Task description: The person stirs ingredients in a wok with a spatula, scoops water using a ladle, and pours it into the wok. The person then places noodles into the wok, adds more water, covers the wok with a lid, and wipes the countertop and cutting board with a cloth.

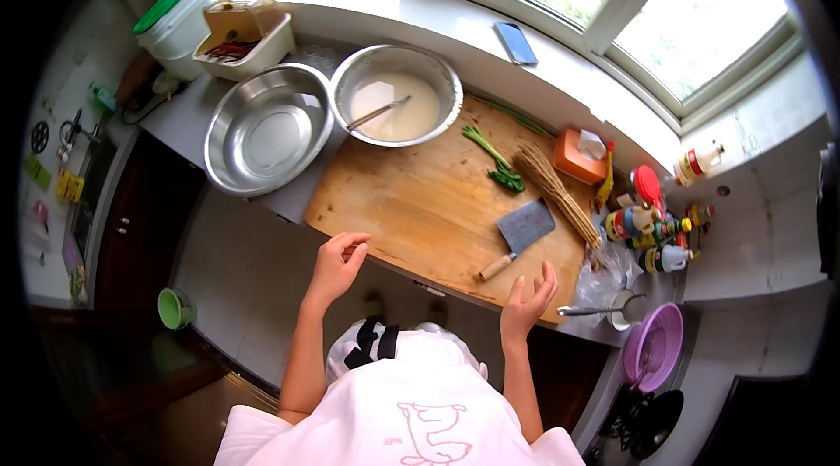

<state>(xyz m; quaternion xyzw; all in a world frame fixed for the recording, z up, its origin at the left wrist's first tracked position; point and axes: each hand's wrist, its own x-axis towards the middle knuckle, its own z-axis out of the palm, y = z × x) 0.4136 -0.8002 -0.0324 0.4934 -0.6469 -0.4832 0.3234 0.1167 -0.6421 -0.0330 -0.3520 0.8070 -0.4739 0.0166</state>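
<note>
My left hand (339, 266) is raised at the front left edge of the wooden board (394, 203), fingers loosely curled and apart, holding nothing. Near the front right edge is my right hand (530, 298), empty, its fingers spread. Just beyond it, a cleaver (526, 225) lies flat on the board, its wooden handle toward me. Green stalks with leaves (493, 158) and a bundle of thin dry stalks (560, 195) rest behind the cleaver. A metal bowl (341, 72) of pale liquid, with chopsticks (378, 113) in it, stands at the board's back left.
An empty steel basin (271, 127) sits left of the bowl. At the right are an orange tissue box (578, 157), several bottles (632, 223), a plastic bag (607, 273), a white cup with a ladle, and a purple basin (654, 345). A phone (516, 43) lies on the windowsill.
</note>
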